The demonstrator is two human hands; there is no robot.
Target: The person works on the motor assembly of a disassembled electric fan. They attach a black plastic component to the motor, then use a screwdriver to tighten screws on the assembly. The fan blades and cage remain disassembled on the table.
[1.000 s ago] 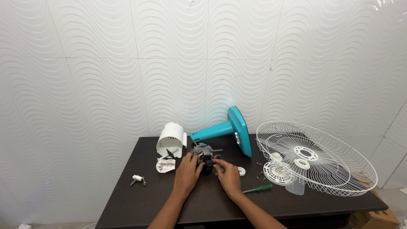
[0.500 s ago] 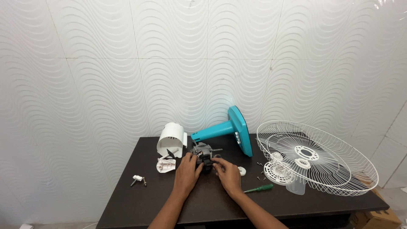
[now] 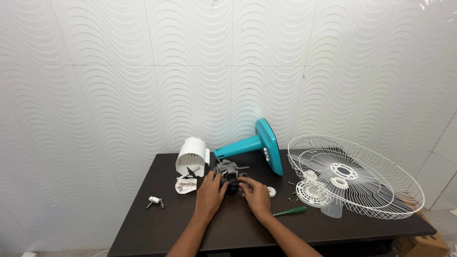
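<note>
We're gripping the fan motor (image 3: 227,172) at table (image 3: 157,223) centre: left hand (image 3: 209,192) wrapping its 9 o'clock side, right hand (image 3: 254,194) pinching at 3 o'clock, likely steadying it. Teal stand (image 3: 257,143) lying tipped at 1 o'clock, white cover (image 3: 193,154) at 10, green screwdriver (image 3: 291,211) at 4. A cardboard box (image 3: 423,243) sitting at far 4 o'clock; no labels legible.

- fan motor (image 3: 227,170): bare metal, dark plastic parts
- stand (image 3: 257,144): glossy teal plastic
- grille (image 3: 354,181): white coated wire
- table (image 3: 247,223): dark matt wood-look top
- wall (image 3: 190,71): glossy ribbed tile
</note>
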